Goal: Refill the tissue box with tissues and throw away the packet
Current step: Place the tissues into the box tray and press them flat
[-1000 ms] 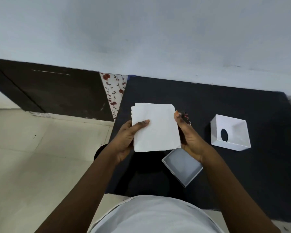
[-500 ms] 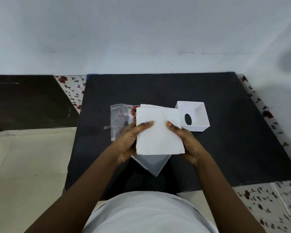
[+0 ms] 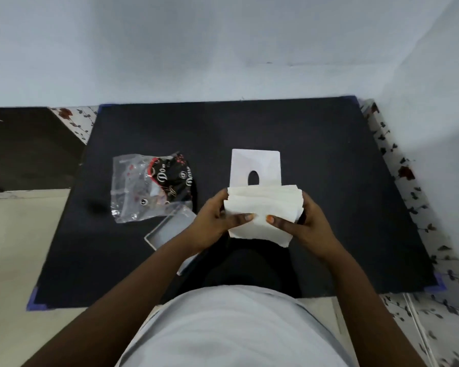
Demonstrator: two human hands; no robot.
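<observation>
A white stack of tissues [image 3: 263,211] is held in front of me, above the black mat [image 3: 316,181]. My left hand [image 3: 212,223] grips its left edge and my right hand [image 3: 306,226] grips its right edge, both thumbs on top. Just behind the stack lies the white tissue box top [image 3: 256,165] with its oval hole, open side up. The shallow white box base [image 3: 170,229] sits to the left, partly hidden under my left forearm. The empty clear plastic packet [image 3: 150,185] with black and red print lies on the mat further left.
The black mat covers a floral-patterned surface [image 3: 408,176] against a pale wall. A dark panel [image 3: 24,149] and a beige tiled floor [image 3: 11,247] lie to the left. My white shirt fills the bottom of the view.
The view has swung right, so the packet and box parts now sit further left. The tissue stack has moved right and tilted flatter, now just in front of the box top.
</observation>
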